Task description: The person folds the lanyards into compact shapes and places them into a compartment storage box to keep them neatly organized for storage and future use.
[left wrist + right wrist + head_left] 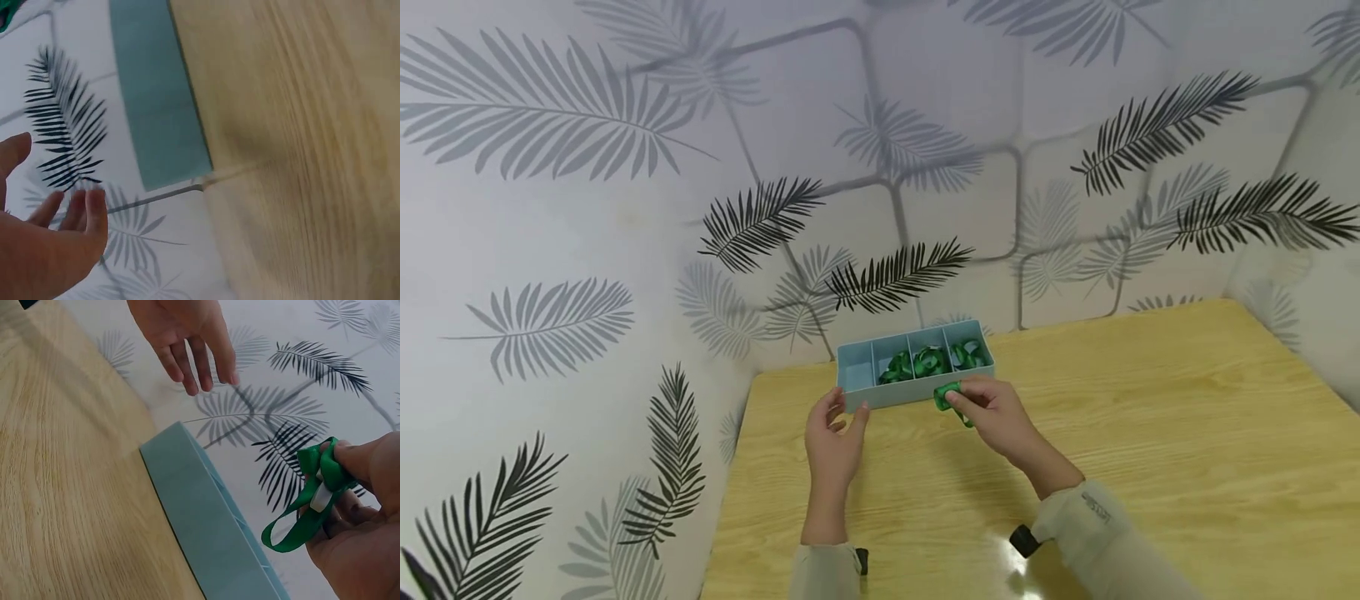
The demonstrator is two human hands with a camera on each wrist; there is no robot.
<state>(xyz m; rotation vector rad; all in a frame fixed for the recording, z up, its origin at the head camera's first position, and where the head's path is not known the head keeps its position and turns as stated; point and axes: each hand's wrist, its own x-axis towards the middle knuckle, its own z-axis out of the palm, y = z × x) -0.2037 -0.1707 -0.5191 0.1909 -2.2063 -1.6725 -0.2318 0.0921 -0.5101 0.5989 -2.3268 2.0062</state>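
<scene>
Between the thumb and fingers of my right hand (996,415) is a bunch of green ribbon (325,472), with a loop hanging down and a small white piece on it in the right wrist view. That hand is just in front of a light blue divided box (880,395). My left hand (835,442) is by the box's front left corner, its fingers loosely bent and nothing between them. Green ribbon bundles (930,361) lie in three of the box's compartments; the leftmost compartment (855,367) shows only its bare floor.
The box stands on a wood-grain table (1150,400), close to its back edge. Behind it rises a wall (940,208) patterned with grey and black leaves. A dark band shows at each sleeve cuff (1024,540).
</scene>
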